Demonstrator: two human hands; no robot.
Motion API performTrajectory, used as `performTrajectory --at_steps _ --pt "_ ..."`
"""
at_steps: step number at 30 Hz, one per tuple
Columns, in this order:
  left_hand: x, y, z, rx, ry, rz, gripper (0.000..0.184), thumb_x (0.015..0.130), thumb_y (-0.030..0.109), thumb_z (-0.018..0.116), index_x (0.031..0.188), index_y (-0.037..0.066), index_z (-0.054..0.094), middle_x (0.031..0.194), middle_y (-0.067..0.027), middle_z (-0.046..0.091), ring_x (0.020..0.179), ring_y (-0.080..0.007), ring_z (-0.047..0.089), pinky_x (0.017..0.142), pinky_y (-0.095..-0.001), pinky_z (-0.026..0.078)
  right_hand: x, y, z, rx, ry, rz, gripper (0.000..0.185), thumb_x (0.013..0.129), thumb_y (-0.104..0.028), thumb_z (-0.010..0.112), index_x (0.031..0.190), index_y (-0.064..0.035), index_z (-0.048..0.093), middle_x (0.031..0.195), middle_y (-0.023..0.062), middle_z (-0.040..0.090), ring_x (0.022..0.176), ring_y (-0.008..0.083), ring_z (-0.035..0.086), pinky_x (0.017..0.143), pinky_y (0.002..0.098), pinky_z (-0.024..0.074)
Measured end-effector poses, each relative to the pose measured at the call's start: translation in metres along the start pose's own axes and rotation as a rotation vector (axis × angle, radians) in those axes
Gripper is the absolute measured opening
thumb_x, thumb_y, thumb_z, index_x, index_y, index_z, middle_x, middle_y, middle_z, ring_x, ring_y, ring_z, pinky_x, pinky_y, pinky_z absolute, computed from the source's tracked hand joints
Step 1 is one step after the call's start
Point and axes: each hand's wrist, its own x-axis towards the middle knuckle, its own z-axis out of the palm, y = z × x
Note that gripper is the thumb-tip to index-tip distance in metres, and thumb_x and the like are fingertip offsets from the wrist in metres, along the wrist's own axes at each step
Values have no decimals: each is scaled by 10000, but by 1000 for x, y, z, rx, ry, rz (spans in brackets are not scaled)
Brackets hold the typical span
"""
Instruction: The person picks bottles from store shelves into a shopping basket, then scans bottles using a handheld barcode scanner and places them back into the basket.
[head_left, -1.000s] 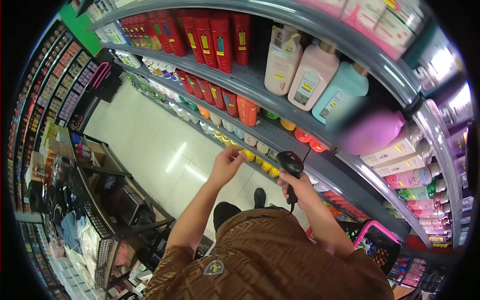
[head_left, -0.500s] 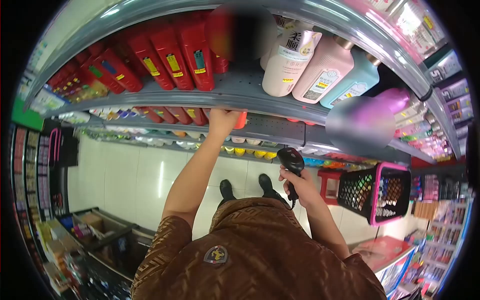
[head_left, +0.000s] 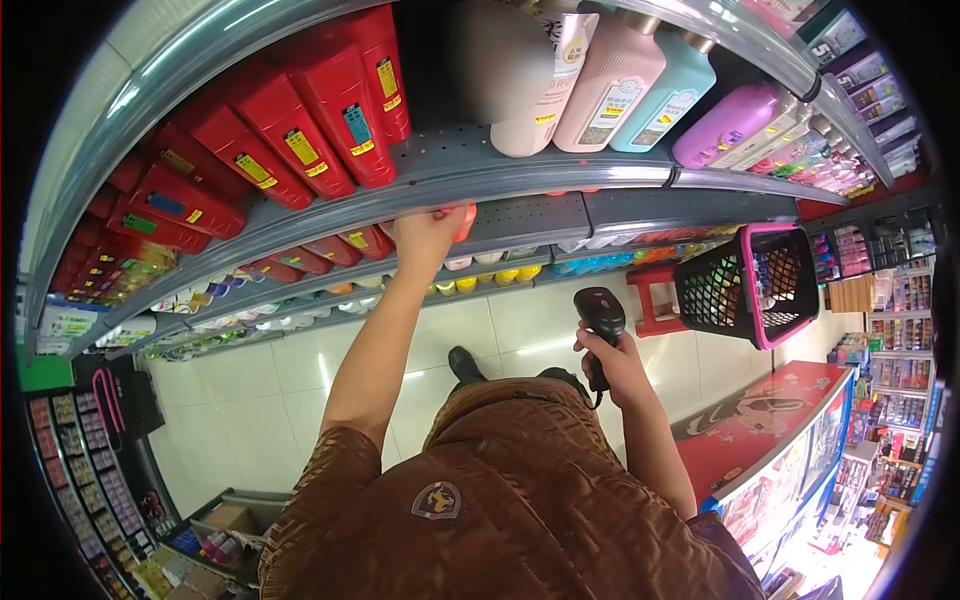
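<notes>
My left hand (head_left: 425,240) reaches under the upper shelf's front edge, its fingers closed on a red bottle (head_left: 466,222) on the level below. Most of that bottle is hidden by the hand and the shelf lip. Several dark red bottles (head_left: 368,240) stand just left of the hand. Lower right, my right hand (head_left: 620,368) is wrapped round the handle of a black barcode scanner (head_left: 601,312), held upright over the floor with its cable hanging down. The scanner touches nothing else.
Tall red bottles (head_left: 345,110) with yellow tags line the upper shelf (head_left: 450,185), with pink (head_left: 612,85) and blue bottles (head_left: 665,95) further right. A black basket (head_left: 712,295) with a pink rim rests on a red stool (head_left: 655,300). A red-topped counter (head_left: 765,405) stands at right.
The whole view has turned and shifted, so the shelves slant more and the basket sits higher. My left hand stays at the red bottle. The scanner remains in my right hand.
</notes>
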Motion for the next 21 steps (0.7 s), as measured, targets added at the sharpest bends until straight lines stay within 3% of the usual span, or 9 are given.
performTrajectory --at_steps 1,4,10,12,13,15,18,20,21 --pt "-8 15 -6 -61 -131 -188 287 790 250 795 1010 71 752 753 -93 731 648 -159 690 634 -310 540 -1 2 -2 -12 14 1 281 924 -198 725 1148 -62 624 857 45 656 562 100 566 495 253 440" --pt "-32 25 7 -217 -112 -256 293 764 226 811 1010 77 754 766 -87 735 668 -155 702 656 -301 550 -4 5 -9 -36 45 1 282 921 -197 726 1146 -60 624 857 47 660 565 100 569 496 257 441" --pt "-76 55 2 -286 -58 110 370 727 140 856 1057 72 704 811 -73 746 631 -129 695 600 -253 553 -15 11 -38 -109 117 11 307 927 -261 717 1117 -41 619 859 58 664 561 115 574 492 264 441" --pt "-79 104 -29 -651 -211 -222 350 728 68 839 1045 33 695 845 -90 739 622 -112 674 579 -231 540 -20 7 -46 -55 138 59 300 925 -304 726 1017 -31 645 875 67 679 624 111 596 522 275 454" --pt "-79 115 -37 -646 -222 -227 350 728 68 839 1045 33 695 845 -90 739 622 -112 674 579 -231 540 -22 6 -49 -3 153 68 327 934 -325 722 1037 -27 638 901 72 682 639 117 603 525 282 464" --pt "-77 128 -49 -852 -401 -149 381 773 106 841 1061 -14 621 686 -67 648 434 -61 552 382 -190 409 -22 -1 -53 51 164 71 354 943 -346 718 1057 -23 631 928 77 684 654 123 610 528 290 474" --pt "-84 146 -40 -1278 -567 -162 387 713 84 824 1030 -26 629 782 -68 684 502 -57 564 456 -204 451 -26 -5 -74 260 98 76 389 967 -404 683 1086 -48 582 953 63 658 737 144 640 590 310 518" --pt "-95 171 -22 -1264 -537 -109 441 725 163 849 1027 -26 589 703 -50 645 427 -50 520 419 -205 411 -30 -1 -98 555 -106 55 409 972 -427 675 1086 -51 562 975 45 652 836 139 646 733 316 536" --pt "-100 177 -13 -1352 -598 -71 443 737 183 852 1022 -19 580 697 -58 643 422 -54 522 416 -204 409 -42 -10 -106 462 -143 57 402 963 -386 689 1126 -46 551 1022 36 640 916 131 639 827 316 524"
